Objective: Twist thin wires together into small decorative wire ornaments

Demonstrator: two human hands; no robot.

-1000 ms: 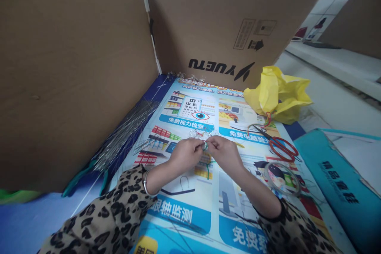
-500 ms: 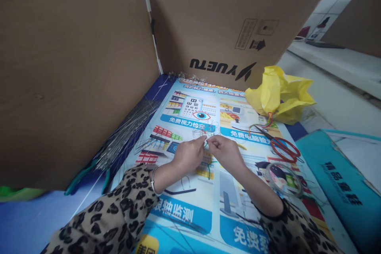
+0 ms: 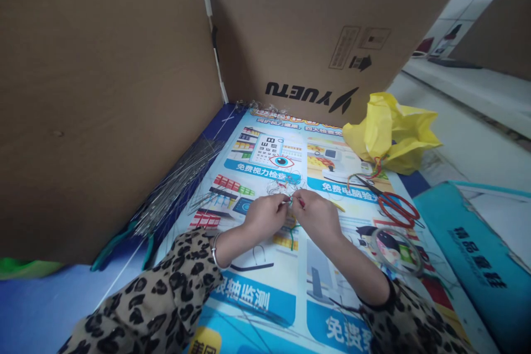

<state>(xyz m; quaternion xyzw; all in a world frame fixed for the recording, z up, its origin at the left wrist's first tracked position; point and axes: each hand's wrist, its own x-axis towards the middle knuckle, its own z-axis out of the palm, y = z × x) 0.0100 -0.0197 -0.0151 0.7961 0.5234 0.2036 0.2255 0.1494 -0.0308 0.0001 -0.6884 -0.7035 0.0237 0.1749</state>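
My left hand [image 3: 266, 215] and my right hand [image 3: 317, 215] meet fingertip to fingertip over the printed poster. Both are closed in a pinch at a thin green string [image 3: 292, 238], which shows between the fingertips and hangs below them. The exact grip is too small to make out. Just beyond the fingers lies a loose tangle of fine wire [image 3: 277, 186] with bits of red in it. A yellow strip [image 3: 338, 206] lies beside my right hand.
Red-handled scissors [image 3: 396, 207], a clear tape roll [image 3: 396, 251] and a crumpled yellow bag [image 3: 390, 133] lie to the right, near a teal box [image 3: 468, 265]. On the left are a bundle of wires [image 3: 178, 188] and teal-handled pliers [image 3: 112, 249]. Cardboard walls [image 3: 290, 27] enclose the back and left.
Both hands have turned slightly and their fingers have curled in more, with the fingertips still together. The surrounding things stay where they were.
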